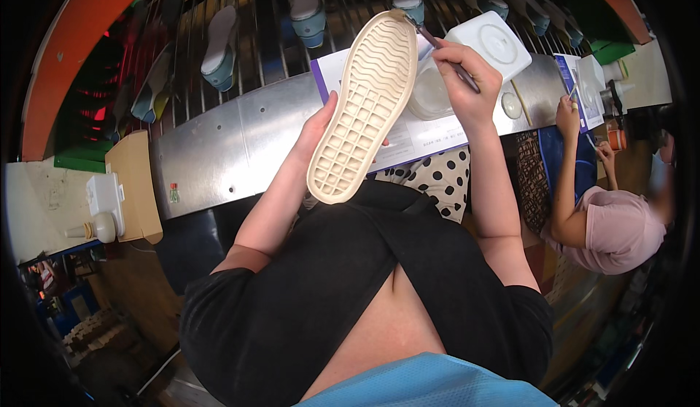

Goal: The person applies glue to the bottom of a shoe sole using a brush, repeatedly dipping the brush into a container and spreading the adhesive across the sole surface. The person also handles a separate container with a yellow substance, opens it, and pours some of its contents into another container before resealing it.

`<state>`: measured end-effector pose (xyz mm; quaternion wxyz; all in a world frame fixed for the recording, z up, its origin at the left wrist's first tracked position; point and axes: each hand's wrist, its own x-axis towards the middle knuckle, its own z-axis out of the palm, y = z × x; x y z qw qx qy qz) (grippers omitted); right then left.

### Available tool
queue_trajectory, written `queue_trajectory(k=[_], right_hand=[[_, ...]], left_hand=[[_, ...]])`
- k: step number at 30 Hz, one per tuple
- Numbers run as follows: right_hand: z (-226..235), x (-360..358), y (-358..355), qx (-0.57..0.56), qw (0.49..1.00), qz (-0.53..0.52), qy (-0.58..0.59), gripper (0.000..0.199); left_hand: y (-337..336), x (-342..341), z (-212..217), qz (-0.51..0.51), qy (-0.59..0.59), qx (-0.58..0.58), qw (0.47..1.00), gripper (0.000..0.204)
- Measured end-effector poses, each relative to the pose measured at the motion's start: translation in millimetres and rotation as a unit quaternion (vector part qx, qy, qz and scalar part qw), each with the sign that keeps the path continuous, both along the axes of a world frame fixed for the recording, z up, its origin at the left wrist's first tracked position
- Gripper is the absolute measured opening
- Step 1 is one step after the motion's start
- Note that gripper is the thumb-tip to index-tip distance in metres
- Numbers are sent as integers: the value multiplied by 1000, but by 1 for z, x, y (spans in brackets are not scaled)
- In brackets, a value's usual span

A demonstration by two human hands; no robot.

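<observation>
A cream shoe sole [364, 108], patterned with wavy ridges at its far end and square cells at its near end, stands tilted in front of me. My left hand [321, 124] is closed around its left side, the fingers mostly hidden behind it. In my right hand [470, 82] is a slim dark-handled brush [430, 36], gripped like a pen. Its tip meets the sole's far rim, though the bristles are too small to make out clearly. Just behind my right hand are a translucent tub [426, 101] and a white plastic container [490, 44].
Several grey-and-blue soles [221, 46] rest on a rack of metal rods [273, 24] beyond the steel ledge [211, 152]. Printed sheets [430, 141] lie under the tub. A co-worker in a pink top [620, 228] works at the right. A cardboard flap [135, 184] stands left.
</observation>
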<state>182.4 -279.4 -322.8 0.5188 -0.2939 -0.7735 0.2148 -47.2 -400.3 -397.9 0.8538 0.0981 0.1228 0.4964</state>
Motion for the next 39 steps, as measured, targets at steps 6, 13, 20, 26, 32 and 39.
queue_trajectory(k=[6, 13, 20, 26, 32, 39], right_hand=[[-15, -30, -28, -115, 988, 39, 97, 13], [-17, -29, -43, -255, 947, 98, 170, 11], [-26, -37, -78, -279, 932, 178, 146, 9], [-21, -37, -99, -223, 948, 224, 42, 9], [-25, -30, -104, -323, 923, 197, 66, 11], [-2, -18, -64, -312, 856, 410, -48, 15]], left_hand=[[5, 3, 0, 5, 0, -9, 1000, 69], [7, 3, -3, 34, 40, -17, 998, 69], [17, -7, -5, 100, 49, -16, 994, 69], [31, -18, -6, 118, 15, 53, 992, 78], [38, -38, -3, 149, -2, 66, 987, 81], [39, -50, 15, 106, 63, 75, 990, 77]])
